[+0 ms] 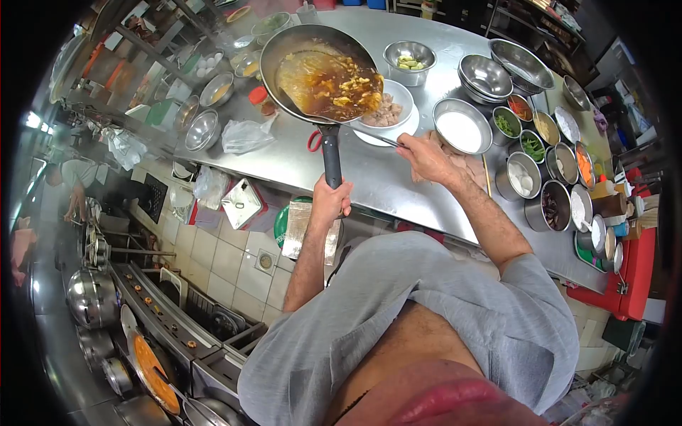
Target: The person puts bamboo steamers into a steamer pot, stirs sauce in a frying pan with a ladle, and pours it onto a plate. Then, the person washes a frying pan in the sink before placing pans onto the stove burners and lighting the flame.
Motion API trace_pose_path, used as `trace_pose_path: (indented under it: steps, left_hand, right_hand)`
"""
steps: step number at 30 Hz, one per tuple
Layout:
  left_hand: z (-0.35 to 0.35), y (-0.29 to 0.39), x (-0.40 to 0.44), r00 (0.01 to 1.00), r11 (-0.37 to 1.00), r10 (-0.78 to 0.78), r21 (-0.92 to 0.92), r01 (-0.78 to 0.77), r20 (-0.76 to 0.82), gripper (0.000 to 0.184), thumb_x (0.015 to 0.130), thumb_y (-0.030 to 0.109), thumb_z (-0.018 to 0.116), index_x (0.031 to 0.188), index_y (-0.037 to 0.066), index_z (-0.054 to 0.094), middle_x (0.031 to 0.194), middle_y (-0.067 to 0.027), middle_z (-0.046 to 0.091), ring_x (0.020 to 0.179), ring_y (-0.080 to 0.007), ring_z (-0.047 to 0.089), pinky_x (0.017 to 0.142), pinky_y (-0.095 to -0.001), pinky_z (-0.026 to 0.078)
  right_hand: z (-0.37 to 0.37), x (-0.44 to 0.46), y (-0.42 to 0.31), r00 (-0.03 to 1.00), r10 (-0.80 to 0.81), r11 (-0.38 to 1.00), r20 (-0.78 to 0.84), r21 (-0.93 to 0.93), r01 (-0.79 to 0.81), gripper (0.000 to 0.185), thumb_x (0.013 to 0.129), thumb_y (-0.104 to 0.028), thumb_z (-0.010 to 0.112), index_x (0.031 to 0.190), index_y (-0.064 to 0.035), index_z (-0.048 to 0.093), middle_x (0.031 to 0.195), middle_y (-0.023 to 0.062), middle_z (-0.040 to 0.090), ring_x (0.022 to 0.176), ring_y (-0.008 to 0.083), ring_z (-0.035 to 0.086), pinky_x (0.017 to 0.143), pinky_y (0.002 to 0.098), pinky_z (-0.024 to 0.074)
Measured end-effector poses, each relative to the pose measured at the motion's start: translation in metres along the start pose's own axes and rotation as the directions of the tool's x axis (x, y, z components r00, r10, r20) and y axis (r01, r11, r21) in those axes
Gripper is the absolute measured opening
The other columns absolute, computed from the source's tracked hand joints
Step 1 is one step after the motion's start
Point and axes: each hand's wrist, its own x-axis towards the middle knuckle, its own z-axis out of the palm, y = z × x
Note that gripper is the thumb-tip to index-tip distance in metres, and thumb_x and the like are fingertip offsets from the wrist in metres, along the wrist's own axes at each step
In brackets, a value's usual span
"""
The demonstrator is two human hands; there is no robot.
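A dark frying pan (275, 67) holds brown sauce with yellowish pieces gathered toward its right side. My left hand (332, 199) is wrapped round its black handle, keeping it over the steel table. A long-handled metal utensil (373, 133) is gripped in my right hand (428, 157); its far end is hidden at the pan's near rim, so I cannot tell its kind. Just right of the pan, partly covered by it, a white bowl (405, 97) with pale chunks of food stands on a white plate (406, 130).
On the steel table (263, 160), a bowl of white liquid (458, 126) sits beside my right hand. Several ingredient containers crowd the right side, including chopped greens (532, 147) and eggs (521, 179). A plastic bag (245, 135) and red-lidded jar (261, 101) lie left. Stoves stand lower left; another person (78, 177) is at far left.
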Motion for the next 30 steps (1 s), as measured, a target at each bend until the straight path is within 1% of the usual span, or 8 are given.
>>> trace_pose_path:
  steps: [9, 11, 15, 17, 18, 24, 26, 30]
  left_hand:
    - [0.001, -0.001, 0.006, 1.0, 0.998, 0.008, 0.062, -0.007, -0.022, 0.021, 0.078, 0.001, 0.059, 0.089, 0.002, 0.041, 0.06, -0.0015, 0.044, 0.04, -0.0081, 0.043, 0.032, -0.0252, 0.038]
    - [0.003, 0.003, 0.004, 0.999, 0.997, 0.009, 0.082, -0.006, -0.034, 0.021, 0.078, 0.002, 0.059, 0.089, 0.002, 0.041, 0.061, -0.0015, 0.044, 0.04, -0.008, 0.043, 0.032, -0.0251, 0.039]
    - [0.006, 0.006, 0.003, 0.999, 0.994, 0.01, 0.109, -0.004, -0.05, 0.021, 0.078, 0.002, 0.06, 0.09, 0.002, 0.042, 0.063, -0.0016, 0.045, 0.041, -0.0076, 0.043, 0.032, -0.0247, 0.039]
    - [0.007, 0.006, 0.003, 0.999, 0.992, 0.013, 0.123, -0.007, -0.046, 0.021, 0.078, 0.003, 0.06, 0.09, 0.001, 0.042, 0.063, -0.0017, 0.045, 0.041, -0.0075, 0.043, 0.032, -0.0247, 0.039]
    - [0.008, 0.005, 0.004, 0.999, 0.992, 0.017, 0.127, -0.011, -0.047, 0.021, 0.078, 0.003, 0.059, 0.089, 0.001, 0.042, 0.063, -0.0018, 0.045, 0.041, -0.0075, 0.043, 0.032, -0.0245, 0.039]
    - [0.01, 0.002, 0.006, 0.998, 0.992, 0.043, 0.124, -0.038, -0.037, 0.02, 0.078, 0.002, 0.059, 0.089, 0.001, 0.042, 0.064, -0.0025, 0.045, 0.041, -0.0075, 0.044, 0.032, -0.0243, 0.039]
    - [0.009, 0.003, 0.007, 0.998, 0.988, 0.052, 0.147, -0.047, -0.03, 0.02, 0.078, 0.002, 0.059, 0.089, 0.001, 0.042, 0.064, -0.0026, 0.045, 0.041, -0.0075, 0.044, 0.031, -0.0243, 0.039]
    - [0.008, 0.003, 0.007, 0.998, 0.98, 0.058, 0.192, -0.05, -0.035, 0.02, 0.078, 0.003, 0.059, 0.088, 0.001, 0.042, 0.063, -0.0023, 0.045, 0.041, -0.0077, 0.044, 0.031, -0.0243, 0.039]
  right_hand:
    - [-0.004, -0.013, 0.019, 0.996, 0.07, 0.997, -0.047, -0.037, -0.072, 0.015, 0.09, -0.018, 0.051, 0.095, -0.0042, 0.048, 0.083, 0.0193, 0.058, 0.081, 0.0384, 0.056, 0.067, 0.047, 0.0434]
    - [-0.004, -0.013, 0.019, 0.985, 0.171, 0.984, -0.036, -0.039, -0.173, 0.014, 0.091, -0.017, 0.05, 0.096, -0.0043, 0.049, 0.083, 0.0198, 0.058, 0.08, 0.0383, 0.057, 0.067, 0.0469, 0.043]
    - [-0.002, -0.014, 0.002, 0.978, 0.198, 0.98, -0.062, -0.007, -0.199, 0.015, 0.091, -0.017, 0.05, 0.098, -0.0044, 0.048, 0.082, 0.0205, 0.058, 0.081, 0.0378, 0.057, 0.067, 0.0473, 0.0422]
    - [0.002, -0.016, -0.006, 0.979, -0.009, 0.997, -0.203, -0.071, -0.005, 0.013, 0.091, -0.016, 0.05, 0.098, -0.0046, 0.049, 0.079, 0.0207, 0.059, 0.079, 0.0383, 0.057, 0.067, 0.0477, 0.0414]
    - [0.004, -0.016, -0.005, 0.979, -0.007, 0.998, -0.204, -0.07, -0.007, 0.013, 0.091, -0.016, 0.05, 0.098, -0.0046, 0.049, 0.079, 0.0207, 0.059, 0.079, 0.0383, 0.057, 0.067, 0.0477, 0.0414]
    - [-0.003, -0.003, 0.004, 0.97, 0.181, 0.983, -0.163, 0.051, -0.175, 0.014, 0.09, -0.016, 0.051, 0.096, -0.0033, 0.049, 0.076, 0.0203, 0.061, 0.071, 0.0397, 0.058, 0.063, 0.0467, 0.0425]
    - [-0.007, 0.008, 0.009, 0.957, 0.221, 0.975, -0.189, 0.047, -0.216, 0.017, 0.09, -0.016, 0.054, 0.101, -0.0038, 0.055, 0.069, 0.0125, 0.061, 0.063, 0.0284, 0.058, 0.061, 0.0395, 0.0461]
    - [-0.023, 0.023, 0.02, 0.931, 0.314, 0.93, -0.187, 0.258, -0.262, 0.028, 0.087, -0.017, 0.059, 0.112, -0.0046, 0.055, 0.073, 0.0105, 0.061, 0.07, 0.0225, 0.06, 0.064, 0.0381, 0.0464]
